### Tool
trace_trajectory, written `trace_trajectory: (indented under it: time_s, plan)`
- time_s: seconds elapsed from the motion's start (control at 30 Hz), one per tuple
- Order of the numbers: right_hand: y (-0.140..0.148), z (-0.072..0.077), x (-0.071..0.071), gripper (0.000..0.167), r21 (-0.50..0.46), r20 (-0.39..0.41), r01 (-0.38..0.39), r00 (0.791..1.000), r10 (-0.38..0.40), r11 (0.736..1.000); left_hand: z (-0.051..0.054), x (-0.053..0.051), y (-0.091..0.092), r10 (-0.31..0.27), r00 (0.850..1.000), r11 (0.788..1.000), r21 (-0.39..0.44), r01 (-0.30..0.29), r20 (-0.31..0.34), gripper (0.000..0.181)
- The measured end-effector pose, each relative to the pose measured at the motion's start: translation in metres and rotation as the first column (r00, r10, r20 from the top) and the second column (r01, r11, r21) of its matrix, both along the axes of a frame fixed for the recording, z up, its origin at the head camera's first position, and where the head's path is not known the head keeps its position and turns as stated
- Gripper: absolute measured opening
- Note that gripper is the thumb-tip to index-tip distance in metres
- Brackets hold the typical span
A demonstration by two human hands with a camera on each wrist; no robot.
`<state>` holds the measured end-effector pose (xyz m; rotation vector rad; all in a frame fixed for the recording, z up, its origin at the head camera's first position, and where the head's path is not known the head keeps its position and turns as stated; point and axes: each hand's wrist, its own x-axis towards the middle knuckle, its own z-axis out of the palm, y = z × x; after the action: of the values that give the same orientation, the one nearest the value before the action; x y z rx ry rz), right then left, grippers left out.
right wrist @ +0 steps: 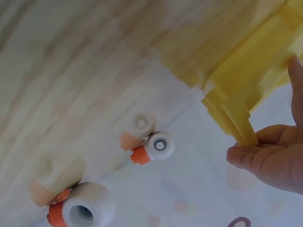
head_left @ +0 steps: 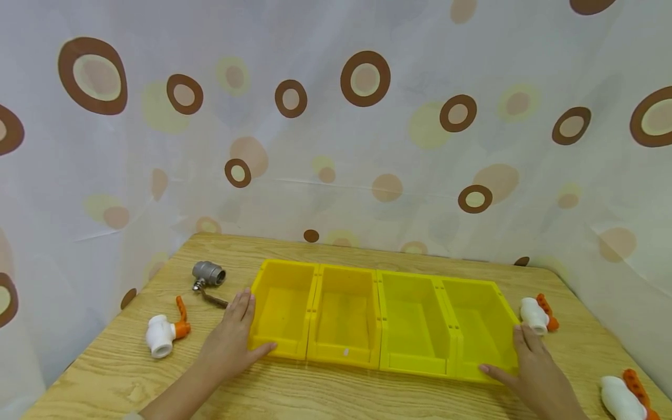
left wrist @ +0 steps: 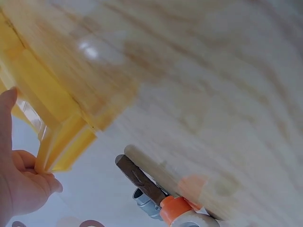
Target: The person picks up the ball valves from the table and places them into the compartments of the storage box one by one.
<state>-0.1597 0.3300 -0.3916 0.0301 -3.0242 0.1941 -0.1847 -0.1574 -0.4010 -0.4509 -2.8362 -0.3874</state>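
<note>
A row of several yellow storage bins [head_left: 343, 315] sits side by side on the wooden table, their insides bare. My left hand [head_left: 233, 329] grips the left end bin, fingers along its outer side and thumb at the front edge. At the other end, my right hand [head_left: 543, 370] holds the right end bin [head_left: 485, 329] the same way. The left wrist view shows the left hand [left wrist: 23, 184] with fingers curled round a corner of the yellow plastic. In the right wrist view, the right hand [right wrist: 274, 153] curls round the opposite corner.
Left of the bins lie a grey metal ball valve [head_left: 208, 273] and a white plastic ball valve [head_left: 160, 335] with an orange handle. On the right are two more white valves, one near the bins [head_left: 534, 315] and one at the front corner [head_left: 619, 399]. A patterned curtain [head_left: 336, 146] surrounds the table.
</note>
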Motion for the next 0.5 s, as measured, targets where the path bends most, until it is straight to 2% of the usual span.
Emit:
trace_trajectory:
  time_s: [0.13,0.27,0.5]
  plan:
    - [0.0012,0.0033,-0.0026,0.112,0.026,-0.01,-0.015,1.0,0.016,1.0,0.0008,-0.0017,0.0002,-0.007,1.0,1.0,-0.005,0.007,0.007,0.092]
    - [0.0026,0.0073,-0.0042,0.109,0.066,-0.059,-0.037,0.997,0.041,0.997,0.001,-0.0052,-0.0005,-0.019,1.0,1.0,-0.019,0.019,0.005,0.095]
    - [0.0063,0.0041,-0.0058,0.107,0.092,-0.142,-0.104,0.983,0.116,0.99,0.0046,-0.0089,-0.003,-0.033,0.998,0.996,-0.079,0.03,-0.045,0.093]
